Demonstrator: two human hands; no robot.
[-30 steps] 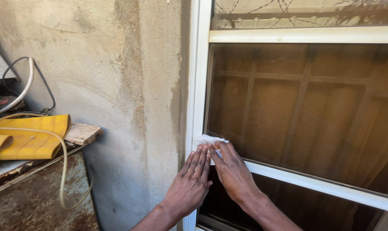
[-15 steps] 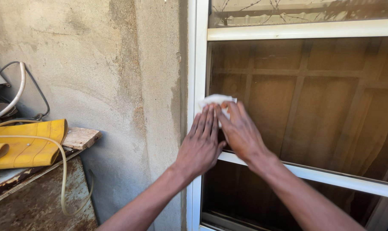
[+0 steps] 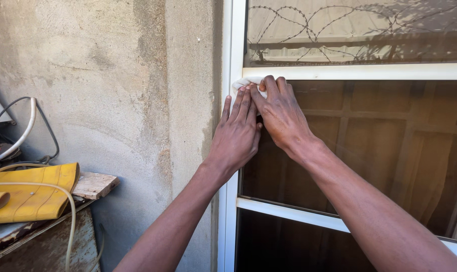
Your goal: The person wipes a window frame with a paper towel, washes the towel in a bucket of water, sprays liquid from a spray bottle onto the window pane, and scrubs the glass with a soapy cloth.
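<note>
Rough plastered wall [image 3: 112, 75] beside a white-framed window [image 3: 236, 40]. A white cloth [image 3: 248, 82] sits in the pane's top left corner, pressed flat under both hands — left hand [image 3: 237, 132], right hand [image 3: 280, 113] — fingers spread open, gripping nothing. So little cloth shows that it could slip out — bare fingertips would smear the glass [image 3: 379, 146].

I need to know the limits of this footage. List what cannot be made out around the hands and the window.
- White cloth, head view: mostly covered by the left hand and right hand; its size and folding are hidden.
- Window pane: reflections mask what lies behind it.
- Yellow object on the rusty shelf: cut off by the left edge.
- White window frame: runs out of the picture on the right.
</note>
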